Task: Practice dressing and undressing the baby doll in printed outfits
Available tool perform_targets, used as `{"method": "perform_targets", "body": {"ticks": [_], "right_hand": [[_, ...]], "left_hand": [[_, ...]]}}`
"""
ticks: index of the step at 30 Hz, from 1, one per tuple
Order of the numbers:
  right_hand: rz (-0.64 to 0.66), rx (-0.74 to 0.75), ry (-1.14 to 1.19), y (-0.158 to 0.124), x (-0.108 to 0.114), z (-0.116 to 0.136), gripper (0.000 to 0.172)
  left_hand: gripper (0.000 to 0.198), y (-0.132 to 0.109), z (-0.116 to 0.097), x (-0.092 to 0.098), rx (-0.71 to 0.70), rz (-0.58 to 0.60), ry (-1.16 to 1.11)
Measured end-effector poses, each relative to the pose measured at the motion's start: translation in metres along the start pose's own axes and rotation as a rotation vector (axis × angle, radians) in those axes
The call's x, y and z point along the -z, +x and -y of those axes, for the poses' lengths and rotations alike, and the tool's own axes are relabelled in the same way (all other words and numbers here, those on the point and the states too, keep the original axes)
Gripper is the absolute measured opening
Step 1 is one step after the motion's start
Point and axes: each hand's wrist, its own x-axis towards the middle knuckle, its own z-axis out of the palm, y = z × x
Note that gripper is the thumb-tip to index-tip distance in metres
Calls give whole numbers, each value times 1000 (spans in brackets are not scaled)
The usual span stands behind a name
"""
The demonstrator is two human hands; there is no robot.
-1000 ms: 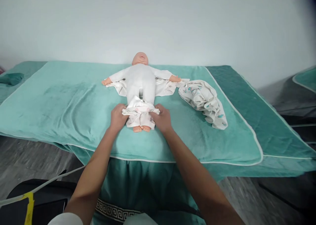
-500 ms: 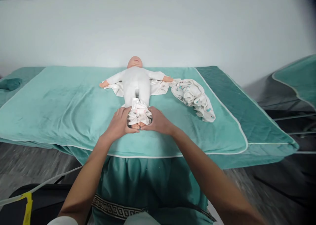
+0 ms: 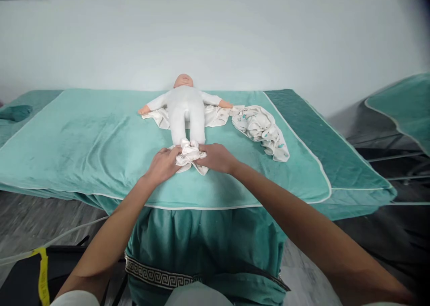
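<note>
A baby doll (image 3: pixel 186 106) with a white cloth body lies on its back on the green bed cover, its head at the wall side and its arms spread. Bunched around its feet is a pair of white printed baby pants (image 3: pixel 190 153), which hides the feet. My left hand (image 3: pixel 164 165) grips the pants from the left, fingers closed in the cloth. From the right, my right hand (image 3: pixel 217 158) is closed on the other side of the same garment. Under the doll's arms and back lies a spread white printed garment (image 3: pixel 217 116).
A crumpled white printed cloth (image 3: pixel 262 129) lies right of the doll. The bed cover (image 3: pixel 83 153) has a white-piped edge near me. At the lower left, a pale tube (image 3: pixel 74 229) carries a yellow tag (image 3: pixel 43 274). Another green-covered surface (image 3: pixel 403 104) stands far right.
The doll's feet, showing below the pants before, are now covered. The pants are more bunched and sit lower on the legs, and my fingers have closed into the cloth.
</note>
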Motion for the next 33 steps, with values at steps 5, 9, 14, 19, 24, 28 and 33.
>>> {"method": "perform_targets", "body": {"ticks": [5,9,14,19,24,28,33], "right_hand": [[-87,-63,-14,9,-11,1,22],[-34,-65,172,11,-1,-4,26],[296,9,557,3,45,-2,41],[335,122,620,-4,92,15,46],[344,202,490,-6,128,38,48],[336,250,375,-3,156,58,48],[260,276,216,-1,188,81,39]], "left_hand": [[32,10,-3,-4,145,-21,-1],[35,15,-10,14,267,28,-202],[47,21,-15,65,239,203,-730],[67,36,-12,106,191,386,-1048],[61,54,-14,129,197,345,-1028],[62,68,-21,153,173,352,-1040],[47,83,-43,197,121,441,-751]]}}
